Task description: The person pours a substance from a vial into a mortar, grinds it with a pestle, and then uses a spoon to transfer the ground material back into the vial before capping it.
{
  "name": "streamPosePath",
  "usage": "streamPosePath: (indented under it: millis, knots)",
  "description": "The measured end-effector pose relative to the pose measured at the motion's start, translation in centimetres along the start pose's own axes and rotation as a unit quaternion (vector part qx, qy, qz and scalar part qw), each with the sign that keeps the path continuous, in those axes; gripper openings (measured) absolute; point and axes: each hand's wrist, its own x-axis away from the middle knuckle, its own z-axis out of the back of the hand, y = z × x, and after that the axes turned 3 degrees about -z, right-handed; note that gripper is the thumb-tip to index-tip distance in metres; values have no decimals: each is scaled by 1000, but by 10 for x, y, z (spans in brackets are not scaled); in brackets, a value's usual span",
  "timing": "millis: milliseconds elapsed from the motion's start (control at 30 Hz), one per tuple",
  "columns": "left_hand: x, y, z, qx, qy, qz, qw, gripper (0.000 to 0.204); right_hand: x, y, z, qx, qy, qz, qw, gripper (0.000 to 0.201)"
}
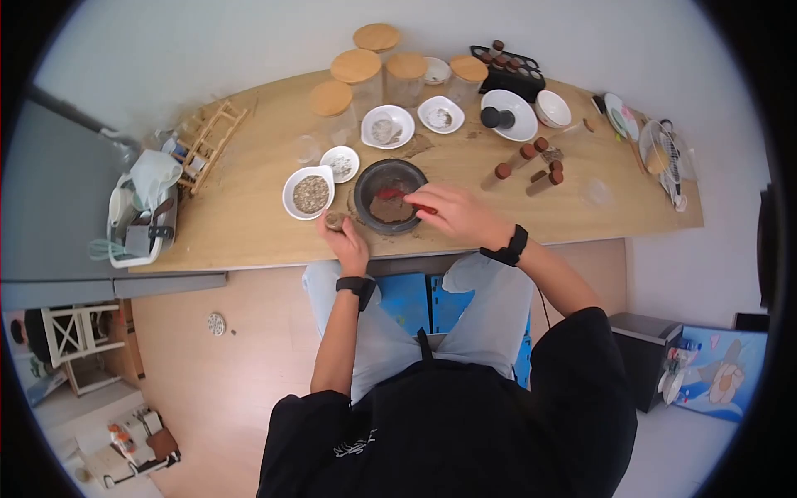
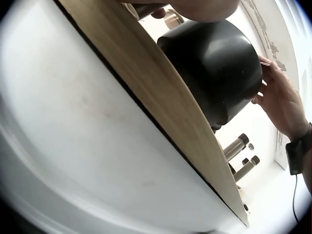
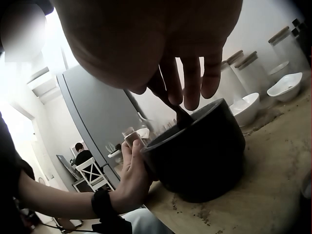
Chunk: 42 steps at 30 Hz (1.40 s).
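A dark stone mortar (image 1: 362, 192) holding brown powder (image 1: 390, 209) stands near the table's front edge. My right hand (image 1: 457, 216) reaches over its rim and pinches the handle of a red spoon (image 1: 426, 208), whose head is down at the powder. Just left of the mortar, my left hand (image 1: 346, 247) holds a small glass tube (image 1: 334, 221) upright. In the right wrist view, the tube (image 3: 130, 137) rises above the left fingers, close beside the mortar (image 3: 200, 156). The left wrist view shows the mortar's glossy side (image 2: 219, 68) with the right hand (image 2: 282, 100) behind it.
A white bowl of brown grains (image 1: 287, 199) and a small bowl of white powder (image 1: 340, 154) lie left of the mortar. Wooden-lidded jars (image 1: 357, 68) line the back. Several capped tubes (image 1: 498, 175) and a white mortar with dark pestle (image 1: 519, 124) are to the right.
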Motion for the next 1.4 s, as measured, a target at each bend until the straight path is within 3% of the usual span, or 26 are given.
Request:
streamPosePath:
  millis: [67, 167, 200, 267, 400, 467, 500, 600, 733, 867, 967, 1033, 1133, 1400]
  knots:
    - [1, 1, -2, 26, -1, 24, 999, 52, 4, 1, 2, 23, -62, 31, 997, 27]
    - [-2, 10, -4, 17, 6, 49, 999, 51, 7, 2, 14, -14, -58, 14, 998, 26]
    - [-3, 14, -5, -21, 10, 14, 1000, 50, 7, 1, 16, -11, -57, 11, 998, 26]
    - [-2, 13, -6, -59, 12, -22, 998, 50, 7, 0, 20, -114, -11, -84, 990, 25]
    - [-4, 16, -5, -81, 1, -49, 996, 49, 9, 17, 14, -92, -41, -70, 992, 25]
    - [-5, 21, -4, -102, 2, -71, 992, 48, 13, 20, 10, -213, -18, -134, 968, 28]
    - [-5, 24, -4, -92, 3, -59, 994, 48, 15, 23, 11, -214, -18, -134, 968, 28]
    - [-6, 26, -6, -80, 8, -40, 996, 48, 17, 28, 31, -357, 50, -205, 910, 35]
    - [-7, 35, -7, -56, 14, 16, 998, 47, 6, 28, 115, -408, 160, -264, 859, 36]
    - [-7, 38, -9, -36, 21, 30, 999, 45, 17, 88, 235, -293, 303, -239, 875, 33]
    - [-6, 32, -6, -51, 14, 38, 998, 44, 36, 163, 317, -241, 316, -285, 872, 32]
    - [-6, 29, -7, -70, 28, 15, 997, 44, 55, 218, 344, -191, 330, -419, 824, 30]
    - [-5, 36, -9, -76, 40, 23, 996, 44, 76, 277, 351, -178, 288, -478, 811, 28]
    - [-3, 24, -7, -160, 60, -18, 985, 45, 73, 345, 310, -116, 208, -586, 775, 28]
